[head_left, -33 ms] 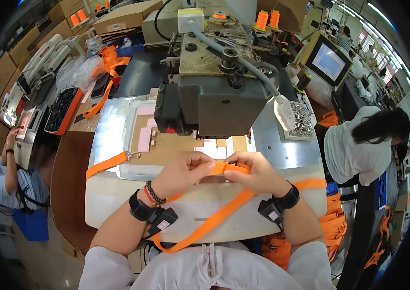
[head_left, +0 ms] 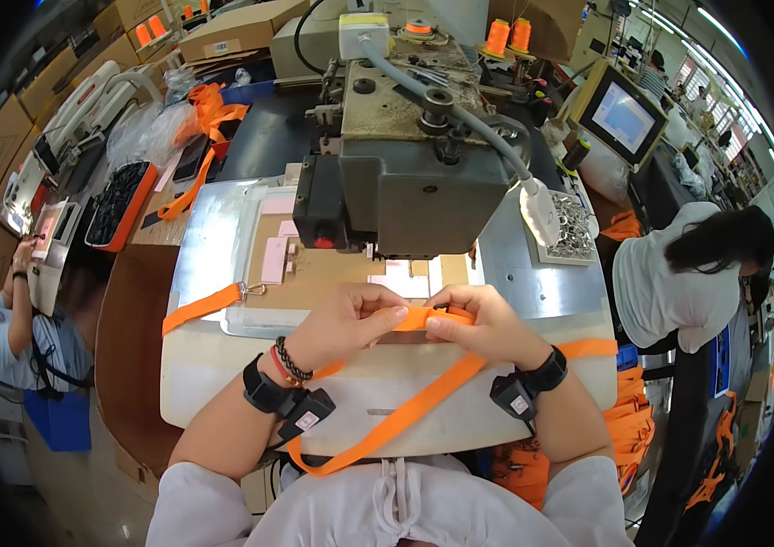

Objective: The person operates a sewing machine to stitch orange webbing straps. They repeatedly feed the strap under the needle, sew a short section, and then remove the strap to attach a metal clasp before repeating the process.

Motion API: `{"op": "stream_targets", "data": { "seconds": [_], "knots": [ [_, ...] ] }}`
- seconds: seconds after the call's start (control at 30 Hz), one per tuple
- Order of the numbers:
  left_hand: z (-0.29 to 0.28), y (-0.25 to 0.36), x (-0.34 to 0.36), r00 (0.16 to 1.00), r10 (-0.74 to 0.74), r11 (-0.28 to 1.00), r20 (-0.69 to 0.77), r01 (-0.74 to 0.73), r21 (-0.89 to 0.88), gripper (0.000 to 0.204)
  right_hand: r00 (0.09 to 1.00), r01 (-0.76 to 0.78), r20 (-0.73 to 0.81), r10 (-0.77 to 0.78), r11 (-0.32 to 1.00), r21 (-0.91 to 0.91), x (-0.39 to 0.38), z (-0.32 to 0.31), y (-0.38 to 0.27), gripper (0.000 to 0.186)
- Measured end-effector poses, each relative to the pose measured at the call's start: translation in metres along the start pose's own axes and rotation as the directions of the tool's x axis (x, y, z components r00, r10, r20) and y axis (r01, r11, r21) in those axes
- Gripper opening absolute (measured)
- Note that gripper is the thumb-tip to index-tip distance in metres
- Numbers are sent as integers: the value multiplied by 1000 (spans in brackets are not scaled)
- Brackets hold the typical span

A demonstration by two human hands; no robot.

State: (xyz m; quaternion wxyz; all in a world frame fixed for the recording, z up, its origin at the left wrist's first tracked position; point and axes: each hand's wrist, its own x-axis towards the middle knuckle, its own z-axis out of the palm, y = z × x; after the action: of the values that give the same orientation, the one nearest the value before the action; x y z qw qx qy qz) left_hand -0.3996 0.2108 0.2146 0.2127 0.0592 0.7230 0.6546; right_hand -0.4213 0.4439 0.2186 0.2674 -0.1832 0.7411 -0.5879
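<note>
Both of my hands grip an orange webbing strap [head_left: 416,318] in front of the sewing machine head [head_left: 423,196]. Thumb and fingers of my left hand [head_left: 350,319] pinch its flat end. My right hand [head_left: 478,319] is closed on a folded part of the strap, where a small dark piece shows by the fingertips; its kind is unclear. From there the strap drops in a long loop over the table's near edge. Left of my hands lies another orange strap [head_left: 200,311] with a metal snap hook [head_left: 253,289] at its end.
A clear-edged template with pink blocks [head_left: 274,261] lies under the machine. At right stand a tray of metal hooks [head_left: 572,228] and a control screen [head_left: 619,114]. A red bin of black parts [head_left: 121,208] sits left. Co-workers sit on both sides.
</note>
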Motion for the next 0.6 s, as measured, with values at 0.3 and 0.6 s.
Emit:
{"op": "stream_targets", "data": {
  "seconds": [0.3,0.6],
  "knots": [
    [2,-15,4,983,167,975,-78,-153,159,15,981,-38,-188,40,999,13,8,8,3,19],
    [-9,-23,11,948,314,930,57,-319,183,23,988,-49,-152,36,995,-83,0,1,17,11]
  ]
}}
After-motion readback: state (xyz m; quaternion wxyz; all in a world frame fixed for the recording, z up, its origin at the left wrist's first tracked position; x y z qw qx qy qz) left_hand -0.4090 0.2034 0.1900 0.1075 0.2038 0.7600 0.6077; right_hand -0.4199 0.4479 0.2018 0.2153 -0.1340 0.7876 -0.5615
